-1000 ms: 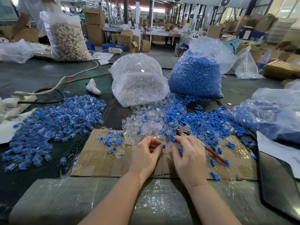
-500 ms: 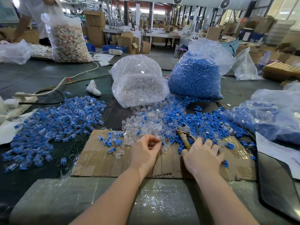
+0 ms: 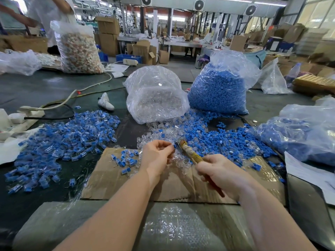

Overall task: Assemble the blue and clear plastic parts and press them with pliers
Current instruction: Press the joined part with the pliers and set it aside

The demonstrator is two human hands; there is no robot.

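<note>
My left hand [image 3: 156, 155] pinches a small blue and clear part [image 3: 174, 146] above the cardboard sheet [image 3: 108, 176]. My right hand [image 3: 220, 173] grips the pliers [image 3: 190, 153] by their worn handles, and the jaws point at the part in my left fingers. Loose clear parts [image 3: 159, 134] and loose blue parts [image 3: 223, 140] lie heaped just beyond my hands. A few joined pieces [image 3: 126, 160] sit on the cardboard to the left.
A big pile of joined blue-clear pieces [image 3: 63, 142] spreads at the left. Bags of clear parts [image 3: 155, 95] and blue parts [image 3: 217, 87] stand behind, another blue bag [image 3: 299, 136] at the right. A cable [image 3: 87, 87] and a person [image 3: 45, 11] are far left.
My right hand took the pliers off the cardboard and raised them toward my left hand. My left hand lifted a little with the part pinched in its fingers.
</note>
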